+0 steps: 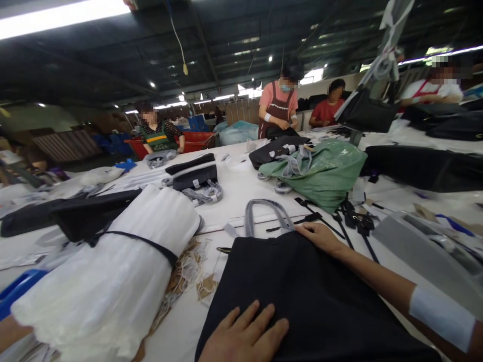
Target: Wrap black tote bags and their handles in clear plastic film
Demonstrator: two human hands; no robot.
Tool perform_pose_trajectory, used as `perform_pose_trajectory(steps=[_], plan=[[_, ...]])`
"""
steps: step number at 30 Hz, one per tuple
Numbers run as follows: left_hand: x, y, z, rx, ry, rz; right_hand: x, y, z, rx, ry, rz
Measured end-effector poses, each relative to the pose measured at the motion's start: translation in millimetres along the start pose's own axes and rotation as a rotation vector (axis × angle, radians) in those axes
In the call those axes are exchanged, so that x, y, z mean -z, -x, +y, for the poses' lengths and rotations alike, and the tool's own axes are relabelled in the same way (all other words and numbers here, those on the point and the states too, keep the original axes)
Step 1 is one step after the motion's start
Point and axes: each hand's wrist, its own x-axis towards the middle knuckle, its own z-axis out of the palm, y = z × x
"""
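Blue bin (pixel 15 287): only a rim shows at the near left edge of the desk (pixel 241 193).
White bundle (pixel 113 281): a fat roll of pale wrapped material lies on the left of the desk, running from near left to far centre.
Black strap (pixel 145 242): it is cinched across the white bundle, around its middle.
Dark fabric pieces (pixel 75 213): they lie just beyond the white bundle and touch its far end.
Paper tags (pixel 188 271): a loose heap of brown and white tags lies between the white bundle and the black bag.
Left hand (pixel 243 338): it lies released, palm down with fingers spread, flat on the near left part of the black bag and grasping nothing.
Black bag (pixel 302 296): it lies flat on the desk at near centre, under both hands, with its opening toward the far side.
Grey handle (pixel 264 215): it loops out from the bag's far edge onto the white desk top.
Right hand (pixel 320 236): it rests palm down on the bag's far edge, just right of the grey handle. It looks released, though the fingertips are hard to make out.
Green sack (pixel 324 173): it lies crumpled beyond the right hand, well apart from it.
Loose black straps (pixel 350 217): they are scattered between the green sack and the right forearm.
White wristband (pixel 441 317): it is wrapped around the right forearm at near right.
Other people (pixel 279 103): several are busy at the far side of the desk.
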Motion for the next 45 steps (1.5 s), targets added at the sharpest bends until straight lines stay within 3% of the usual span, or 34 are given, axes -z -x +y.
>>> perform_pose_trajectory(steps=[6, 11, 15, 19, 22, 25, 27, 30, 33, 36, 40, 45], plan=[[19.2, -8, 24, 0.075, 0.034, -0.064, -1, -1, 3, -0.107, -0.045, -0.037], [24.5, 0, 38, 0.125, -0.042, -0.001, 31, 16, -6, -0.15, -0.034, 0.038], [18.4, 5, 38, 0.083, -0.083, 0.077, 68, 95, -24, -0.232, -0.049, 0.168], [34.8, -10, 44, 0.099, -0.025, -0.035, 65, 202, -54, -0.288, -0.299, 0.213], [58.6, -47, 45, 0.143, 0.032, -0.119, 43, 255, -74, -0.282, -0.382, 0.231], [70.4, -111, 38, 0.089, -0.017, -0.115, 24, 271, -88, -0.319, -0.316, 0.323], [64.7, -160, 29, 0.06, -0.039, -0.147, 17, 269, -93, -0.358, -0.303, 0.388], [40.8, -228, 16, 0.097, -0.068, -0.195, 12, 262, -95, -0.381, -0.313, 0.424], [14.0, -276, 3, 0.142, -0.038, -0.279, 11, 260, -93, -0.375, -0.32, 0.423], [-3.8, -300, -11, 0.138, 0.082, -0.351, 9, 261, -89, -0.374, -0.318, 0.398], [-14.8, -305, -27, 0.101, 0.357, -0.389, 6, 263, -83, -0.365, -0.294, 0.378], [-30.6, -304, -38, 0.181, 0.741, -0.279, -1, 265, -77, -0.39, -0.284, 0.349]])
